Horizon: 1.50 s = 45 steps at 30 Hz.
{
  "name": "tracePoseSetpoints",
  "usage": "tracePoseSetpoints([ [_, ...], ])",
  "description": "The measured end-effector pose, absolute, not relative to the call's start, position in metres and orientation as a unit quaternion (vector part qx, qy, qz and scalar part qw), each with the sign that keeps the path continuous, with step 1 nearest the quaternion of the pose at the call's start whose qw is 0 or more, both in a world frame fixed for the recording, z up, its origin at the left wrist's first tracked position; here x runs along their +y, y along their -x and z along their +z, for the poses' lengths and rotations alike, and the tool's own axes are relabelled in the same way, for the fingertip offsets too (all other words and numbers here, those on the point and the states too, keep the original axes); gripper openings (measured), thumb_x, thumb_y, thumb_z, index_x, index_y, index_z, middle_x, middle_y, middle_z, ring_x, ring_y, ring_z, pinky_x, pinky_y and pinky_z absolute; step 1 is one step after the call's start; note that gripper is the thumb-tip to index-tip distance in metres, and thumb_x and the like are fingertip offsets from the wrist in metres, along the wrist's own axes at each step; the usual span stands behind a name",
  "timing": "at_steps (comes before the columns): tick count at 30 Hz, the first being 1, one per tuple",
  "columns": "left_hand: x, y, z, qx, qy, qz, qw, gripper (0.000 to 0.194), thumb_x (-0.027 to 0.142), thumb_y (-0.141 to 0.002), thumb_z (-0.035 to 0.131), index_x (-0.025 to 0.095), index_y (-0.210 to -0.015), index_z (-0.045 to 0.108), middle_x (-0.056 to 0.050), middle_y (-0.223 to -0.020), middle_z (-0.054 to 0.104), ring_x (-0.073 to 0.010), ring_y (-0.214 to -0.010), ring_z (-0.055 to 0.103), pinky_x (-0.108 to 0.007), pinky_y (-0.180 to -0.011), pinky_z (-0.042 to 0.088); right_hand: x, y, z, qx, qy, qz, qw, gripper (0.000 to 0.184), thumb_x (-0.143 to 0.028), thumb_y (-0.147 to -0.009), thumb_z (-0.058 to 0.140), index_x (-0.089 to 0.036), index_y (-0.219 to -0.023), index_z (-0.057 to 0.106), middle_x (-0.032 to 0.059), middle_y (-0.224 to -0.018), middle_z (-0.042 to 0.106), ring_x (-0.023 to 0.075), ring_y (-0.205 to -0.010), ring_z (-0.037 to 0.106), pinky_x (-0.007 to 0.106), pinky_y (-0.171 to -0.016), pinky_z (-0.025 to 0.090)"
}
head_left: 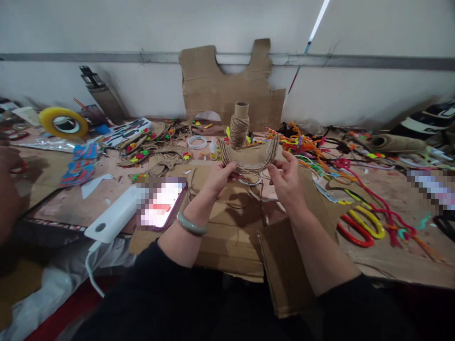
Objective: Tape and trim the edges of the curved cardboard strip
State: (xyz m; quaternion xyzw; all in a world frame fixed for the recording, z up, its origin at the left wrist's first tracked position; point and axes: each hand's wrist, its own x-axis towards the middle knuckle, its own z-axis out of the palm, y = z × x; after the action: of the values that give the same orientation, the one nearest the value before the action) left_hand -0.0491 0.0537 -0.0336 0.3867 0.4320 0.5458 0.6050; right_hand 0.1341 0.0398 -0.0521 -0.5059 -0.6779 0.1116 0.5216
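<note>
Between my two hands is a curved piece of cardboard edged with rows of brown twine (253, 166), held up above the table with its ends pointing upward. My left hand (222, 177), a bangle on its wrist, pinches the lower left part of the curve. On the other side, my right hand (285, 177) grips the lower right part between thumb and fingers. Just behind it stands a cardboard tube wound with twine (241, 127). A small glue bottle (213, 149) is left of the tube. Cardboard sheets (227, 237) lie beneath my hands.
Scissors with red and yellow handles (360, 227) lie at right, near colored cords (378, 203). At left are a phone (161, 206), a white power bank (115, 215), a tape roll (64, 122) and twine pieces (152, 142). A co-worker's arm (9, 184) shows at far left.
</note>
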Motion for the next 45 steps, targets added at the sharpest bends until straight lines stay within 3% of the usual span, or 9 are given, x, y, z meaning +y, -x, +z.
tracePoseSetpoints([
  [4,0.056,0.051,-0.035,0.451,-0.383,0.55,0.589,0.021,0.029,-0.071,0.074,0.013,-0.069,0.06,-0.001,-0.06,0.065,-0.0081,-0.047,0.057,-0.02,-0.05,0.045,0.026,-0.13,-0.037,-0.716,0.53,-0.016,0.454,0.028,-0.047,-0.083,0.06,-0.02,-0.09,0.063,0.0066,-0.087,0.066,0.0166,-0.066,0.057,0.032,-0.063,0.045],
  [9,0.055,0.052,-0.036,0.445,-0.417,0.515,0.603,0.022,0.03,-0.072,0.074,0.012,-0.068,0.062,-0.001,-0.056,0.063,-0.008,-0.047,0.057,-0.019,-0.05,0.044,0.02,-0.131,-0.028,-0.815,0.471,-0.065,0.332,0.019,-0.036,-0.088,0.058,-0.026,-0.084,0.073,0.0034,-0.081,0.072,0.0176,-0.075,0.063,0.029,-0.065,0.043],
  [16,0.049,0.058,-0.023,0.433,-0.419,0.5,0.622,0.019,0.027,-0.073,0.074,0.012,-0.07,0.062,-0.001,-0.058,0.063,-0.0079,-0.046,0.057,-0.019,-0.049,0.045,0.016,-0.143,-0.016,-0.825,0.454,-0.074,0.329,0.026,-0.047,-0.085,0.061,-0.026,-0.087,0.076,0.0028,-0.077,0.073,0.0154,-0.067,0.063,0.027,-0.055,0.038],
  [25,0.049,0.061,-0.02,0.421,-0.41,0.517,0.622,0.016,0.023,-0.075,0.072,0.012,-0.073,0.061,0.0,-0.06,0.064,-0.0074,-0.046,0.058,-0.018,-0.048,0.047,0.041,-0.148,-0.024,-0.807,0.457,0.006,0.373,0.02,-0.032,-0.087,0.058,-0.022,-0.086,0.075,0.0053,-0.081,0.074,0.0173,-0.072,0.065,0.028,-0.064,0.045],
  [29,0.05,0.058,-0.02,0.442,-0.415,0.496,0.622,0.013,0.019,-0.078,0.068,0.011,-0.073,0.06,0.0,-0.056,0.063,-0.0075,-0.045,0.058,-0.017,-0.046,0.045,0.056,-0.153,-0.026,-0.821,0.468,0.038,0.325,0.019,-0.027,-0.085,0.057,-0.02,-0.084,0.074,0.0051,-0.076,0.072,0.0181,-0.07,0.064,0.029,-0.063,0.045],
  [34,0.051,0.057,-0.021,0.45,-0.418,0.504,0.608,0.012,0.017,-0.079,0.066,0.012,-0.071,0.058,0.001,-0.056,0.062,-0.0072,-0.045,0.058,-0.016,-0.046,0.044,0.051,-0.146,-0.021,-0.828,0.481,-0.041,0.285,0.022,-0.03,-0.087,0.056,-0.021,-0.095,0.073,0.0069,-0.089,0.074,0.0209,-0.081,0.065,0.031,-0.069,0.045],
  [38,0.053,0.058,-0.02,0.462,-0.413,0.506,0.6,0.014,0.013,-0.083,0.058,0.013,-0.068,0.056,0.001,-0.054,0.061,-0.0071,-0.044,0.057,-0.016,-0.044,0.041,0.052,-0.138,-0.03,-0.835,0.44,-0.069,0.324,0.021,-0.032,-0.089,0.054,-0.021,-0.094,0.072,0.0069,-0.087,0.073,0.0206,-0.081,0.066,0.03,-0.068,0.047],
  [45,0.053,0.058,-0.017,0.47,-0.424,0.498,0.592,0.011,0.011,-0.08,0.059,0.011,-0.069,0.06,-0.001,-0.057,0.063,-0.0088,-0.046,0.059,-0.018,-0.048,0.046,0.064,-0.14,-0.047,-0.819,0.393,-0.052,0.416,0.019,-0.026,-0.091,0.052,-0.02,-0.084,0.069,0.0067,-0.082,0.07,0.0189,-0.079,0.064,0.031,-0.071,0.05],
])
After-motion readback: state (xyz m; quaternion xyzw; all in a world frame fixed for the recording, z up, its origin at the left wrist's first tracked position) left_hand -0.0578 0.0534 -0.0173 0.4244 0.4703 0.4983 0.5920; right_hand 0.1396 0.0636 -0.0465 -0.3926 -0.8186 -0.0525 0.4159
